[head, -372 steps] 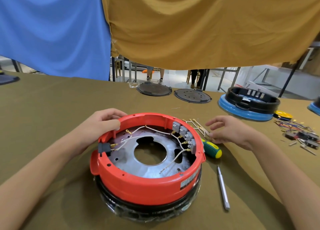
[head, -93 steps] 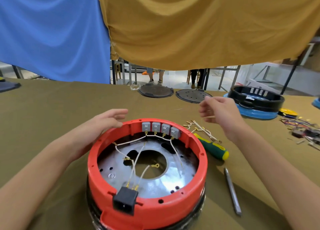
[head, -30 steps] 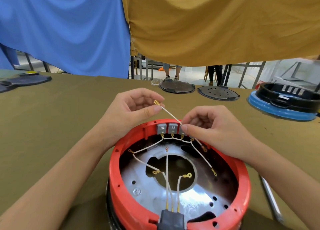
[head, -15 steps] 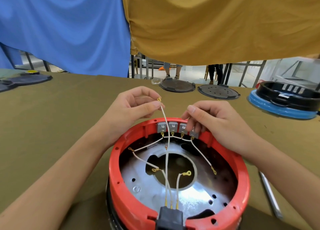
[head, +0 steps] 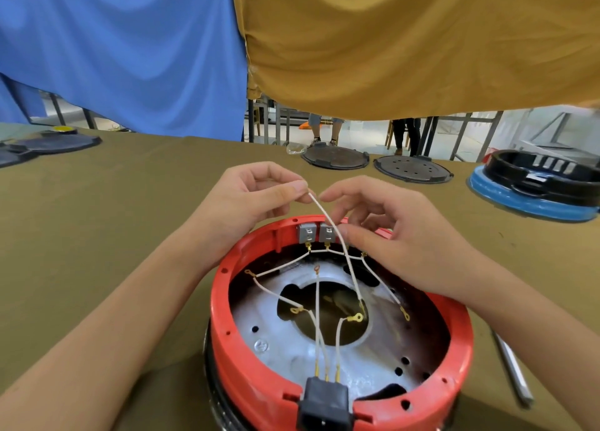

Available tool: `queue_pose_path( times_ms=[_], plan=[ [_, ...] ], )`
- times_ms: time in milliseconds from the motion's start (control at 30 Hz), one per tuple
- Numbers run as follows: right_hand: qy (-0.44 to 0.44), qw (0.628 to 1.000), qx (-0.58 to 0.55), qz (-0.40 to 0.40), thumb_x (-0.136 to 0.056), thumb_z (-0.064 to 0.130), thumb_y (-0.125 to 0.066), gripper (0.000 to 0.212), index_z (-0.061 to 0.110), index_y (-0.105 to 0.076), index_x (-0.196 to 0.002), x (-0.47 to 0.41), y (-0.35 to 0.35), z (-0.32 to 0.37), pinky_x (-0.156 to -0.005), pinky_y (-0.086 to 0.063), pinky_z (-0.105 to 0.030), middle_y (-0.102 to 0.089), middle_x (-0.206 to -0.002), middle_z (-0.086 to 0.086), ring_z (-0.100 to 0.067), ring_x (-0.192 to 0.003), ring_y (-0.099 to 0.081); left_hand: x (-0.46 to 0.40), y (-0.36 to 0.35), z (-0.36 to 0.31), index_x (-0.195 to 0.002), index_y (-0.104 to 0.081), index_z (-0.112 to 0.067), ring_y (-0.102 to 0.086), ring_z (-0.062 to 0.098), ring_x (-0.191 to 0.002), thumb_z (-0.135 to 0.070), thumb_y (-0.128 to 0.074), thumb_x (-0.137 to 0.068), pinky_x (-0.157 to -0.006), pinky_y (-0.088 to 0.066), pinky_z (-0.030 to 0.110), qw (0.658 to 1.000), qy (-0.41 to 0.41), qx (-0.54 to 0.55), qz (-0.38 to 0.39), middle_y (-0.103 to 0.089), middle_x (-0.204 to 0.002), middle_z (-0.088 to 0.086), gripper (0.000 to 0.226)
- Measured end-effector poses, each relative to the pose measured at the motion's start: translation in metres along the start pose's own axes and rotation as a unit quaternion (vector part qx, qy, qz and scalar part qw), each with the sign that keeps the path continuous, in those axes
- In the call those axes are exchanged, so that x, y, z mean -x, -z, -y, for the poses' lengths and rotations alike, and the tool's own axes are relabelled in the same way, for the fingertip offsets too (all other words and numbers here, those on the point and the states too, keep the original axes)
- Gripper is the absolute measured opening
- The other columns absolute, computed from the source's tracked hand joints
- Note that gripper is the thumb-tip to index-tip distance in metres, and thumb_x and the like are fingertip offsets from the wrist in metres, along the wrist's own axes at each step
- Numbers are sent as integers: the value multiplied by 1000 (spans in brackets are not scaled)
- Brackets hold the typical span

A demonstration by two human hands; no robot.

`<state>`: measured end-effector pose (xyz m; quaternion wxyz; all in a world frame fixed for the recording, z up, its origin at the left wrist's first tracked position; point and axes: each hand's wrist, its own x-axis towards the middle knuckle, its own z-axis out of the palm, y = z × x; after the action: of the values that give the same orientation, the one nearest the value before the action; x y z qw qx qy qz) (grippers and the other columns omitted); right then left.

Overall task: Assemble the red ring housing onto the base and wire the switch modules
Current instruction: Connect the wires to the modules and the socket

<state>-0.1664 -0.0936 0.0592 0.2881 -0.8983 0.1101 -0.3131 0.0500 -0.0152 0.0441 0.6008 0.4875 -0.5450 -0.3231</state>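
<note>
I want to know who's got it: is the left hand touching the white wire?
Touching. In the head view the left hand pinches the upper end of the white wire between thumb and fingertip, above the red ring housing.
</note>
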Motion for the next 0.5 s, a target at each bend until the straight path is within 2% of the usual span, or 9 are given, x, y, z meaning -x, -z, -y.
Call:
queue_pose_path(
  times_ms=[133, 233, 367, 500],
  plan=[
    [56, 992, 109, 25, -88, 4, -71, 31, 22, -72, -112, -1, -1, 2, -76, -51, -23, -68, -94, 16, -6, -83, -63, 1, -5, 1, -85, -74, -19, -66, 9, -64, -28, -77, -78, -63, -52, 17, 999, -14, -37, 27, -74, -75, 1, 12],
    [48, 989, 138, 27, -90, 6, -69, 24, 18, -75, -110, -2, -3, 2, -79, -51, -26, -71, -95, 15, -7, -84, -66, 2, -6, 1, -89, -74, -16, -72, 16, -72, -26, -77, -79, -68, -55, 20, 997, -24, -64, 45, -77, -83, 9, 14],
    [-5, 999, 50, -5, -90, 10, -68, 18, 19, -78, -100, 2, -1, 0, -78, -56, -29, -76, -88, 12, -8, -82, -71, 2, -5, 1, -94, -76, -18, -73, 21, -79, -28, -77, -79, -75, -56, 26, 993, -35, -86, 69, -76, -88, 12, 19],
    [-60, 996, -71, -3, -81, 8, -77, 13, 9, -75, -94, 0, 2, -1, -75, -60, -32, -76, -81, -3, -19, -74, -73, 2, -7, 1, -98, -77, -19, -70, 19, -80, -23, -75, -84, -75, -54, 28, 987, -62, -116, 90, -76, -86, 9, 15]
  ],
)
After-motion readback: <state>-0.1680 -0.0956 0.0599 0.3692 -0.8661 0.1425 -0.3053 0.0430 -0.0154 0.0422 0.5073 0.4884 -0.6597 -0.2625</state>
